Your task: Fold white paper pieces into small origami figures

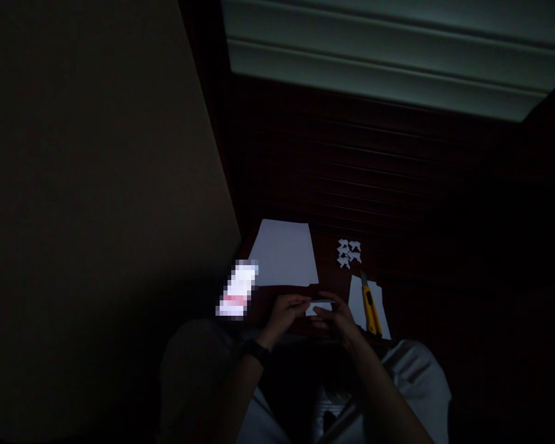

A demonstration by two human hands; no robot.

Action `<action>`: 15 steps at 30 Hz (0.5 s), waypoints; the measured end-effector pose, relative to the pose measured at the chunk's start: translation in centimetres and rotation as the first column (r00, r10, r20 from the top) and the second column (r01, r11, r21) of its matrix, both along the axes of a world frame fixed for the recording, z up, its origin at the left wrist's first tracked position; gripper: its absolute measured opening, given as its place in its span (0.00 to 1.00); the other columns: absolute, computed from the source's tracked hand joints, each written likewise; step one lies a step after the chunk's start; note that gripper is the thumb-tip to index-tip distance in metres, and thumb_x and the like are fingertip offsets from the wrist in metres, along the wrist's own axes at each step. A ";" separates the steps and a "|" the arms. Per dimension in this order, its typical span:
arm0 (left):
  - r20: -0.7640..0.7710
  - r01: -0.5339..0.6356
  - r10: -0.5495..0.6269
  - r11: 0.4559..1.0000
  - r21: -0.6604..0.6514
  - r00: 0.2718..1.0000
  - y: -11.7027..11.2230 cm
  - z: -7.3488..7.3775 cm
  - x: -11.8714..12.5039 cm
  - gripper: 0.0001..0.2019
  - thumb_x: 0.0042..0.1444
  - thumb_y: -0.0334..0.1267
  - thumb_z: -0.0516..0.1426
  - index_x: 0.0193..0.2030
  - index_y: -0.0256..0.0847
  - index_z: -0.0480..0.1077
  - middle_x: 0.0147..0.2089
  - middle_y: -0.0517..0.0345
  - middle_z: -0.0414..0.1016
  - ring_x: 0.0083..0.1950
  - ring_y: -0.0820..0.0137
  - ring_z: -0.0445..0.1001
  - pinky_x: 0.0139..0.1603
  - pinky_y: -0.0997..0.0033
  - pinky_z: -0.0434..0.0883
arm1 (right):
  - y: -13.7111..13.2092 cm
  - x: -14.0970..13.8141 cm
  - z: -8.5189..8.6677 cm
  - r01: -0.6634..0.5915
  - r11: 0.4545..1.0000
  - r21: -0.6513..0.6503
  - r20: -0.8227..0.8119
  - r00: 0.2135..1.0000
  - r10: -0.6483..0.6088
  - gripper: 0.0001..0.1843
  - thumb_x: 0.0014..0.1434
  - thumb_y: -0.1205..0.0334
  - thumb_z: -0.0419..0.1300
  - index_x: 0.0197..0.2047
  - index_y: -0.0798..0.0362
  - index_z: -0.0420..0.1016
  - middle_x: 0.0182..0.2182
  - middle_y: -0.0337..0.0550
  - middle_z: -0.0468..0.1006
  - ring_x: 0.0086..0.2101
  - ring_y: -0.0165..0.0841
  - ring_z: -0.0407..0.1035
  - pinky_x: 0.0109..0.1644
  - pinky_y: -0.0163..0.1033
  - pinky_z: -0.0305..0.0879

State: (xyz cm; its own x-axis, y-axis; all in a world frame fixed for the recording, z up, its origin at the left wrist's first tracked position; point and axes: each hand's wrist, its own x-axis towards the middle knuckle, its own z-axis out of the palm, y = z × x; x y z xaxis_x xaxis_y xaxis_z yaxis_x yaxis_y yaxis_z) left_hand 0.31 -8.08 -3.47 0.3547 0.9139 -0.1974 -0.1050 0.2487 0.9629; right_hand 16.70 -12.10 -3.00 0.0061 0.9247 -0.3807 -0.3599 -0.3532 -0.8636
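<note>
A small white piece of paper (319,308), which looks folded, is held between my two hands just above the table's near edge. My left hand (287,309), with a dark band on its wrist, pinches the paper's left end. The fingers of my right hand (340,316) close around its right side and cover part of it. To the right lies a yellow utility knife (371,305) on several smaller white sheets (357,302). Beyond my hands, a group of small folded paper figures (349,253) sits on the dark table.
A stack of large white paper (284,253) lies at the back left of the table. Beside it glows a blurred-out screen (237,290), probably a phone. A plain wall (120,154) rises on the left, and pale slats (374,55) are at the top. The scene is very dim.
</note>
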 end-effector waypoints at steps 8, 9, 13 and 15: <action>-0.030 -0.033 0.034 0.998 0.051 0.999 -0.1 0.3 0.0 0.15 0.43 0.38 0.61 0.38 0.33 0.75 0.39 0.46 0.77 0.39 0.62 0.74 0.39 0.68 0.70 | 0.4 -0.3 0.1 0.044 0.999 -0.020 0.011 0.999 -0.044 0.39 0.36 0.65 0.70 0.53 0.45 0.60 0.35 0.41 0.73 0.28 0.36 0.73 0.33 0.45 0.72; -0.028 -0.039 0.040 0.998 0.051 0.999 -0.1 0.3 0.1 0.15 0.43 0.38 0.61 0.38 0.33 0.75 0.39 0.46 0.77 0.39 0.62 0.74 0.39 0.68 0.69 | 0.4 -0.4 0.1 0.065 0.998 -0.014 0.021 0.998 -0.065 0.38 0.35 0.65 0.70 0.51 0.45 0.62 0.36 0.42 0.73 0.29 0.36 0.73 0.32 0.45 0.72; -0.004 -0.038 0.038 0.999 0.010 0.999 -0.1 0.4 0.1 0.16 0.42 0.40 0.62 0.39 0.33 0.74 0.39 0.46 0.77 0.39 0.62 0.74 0.39 0.67 0.70 | 0.5 -0.7 -0.2 0.149 0.988 0.038 0.005 0.989 -0.149 0.33 0.36 0.63 0.69 0.47 0.47 0.65 0.37 0.41 0.72 0.33 0.36 0.71 0.32 0.43 0.73; 0.027 -0.022 0.022 1.000 -0.018 0.999 0.0 0.5 0.1 0.18 0.42 0.41 0.62 0.39 0.32 0.74 0.39 0.46 0.77 0.39 0.62 0.74 0.39 0.66 0.70 | 0.6 -0.8 -0.6 0.197 0.979 0.049 -0.006 0.980 -0.197 0.30 0.37 0.62 0.69 0.46 0.47 0.65 0.34 0.39 0.72 0.31 0.34 0.70 0.32 0.42 0.73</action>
State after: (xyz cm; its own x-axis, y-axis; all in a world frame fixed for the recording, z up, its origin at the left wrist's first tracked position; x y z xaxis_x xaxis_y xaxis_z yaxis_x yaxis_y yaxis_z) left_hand 0.42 -8.09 -3.02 0.3402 0.9180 -0.2038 -0.1368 0.2627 0.9551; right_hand 15.93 -11.53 -3.58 0.1898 0.9228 -0.3353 -0.4193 -0.2326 -0.8775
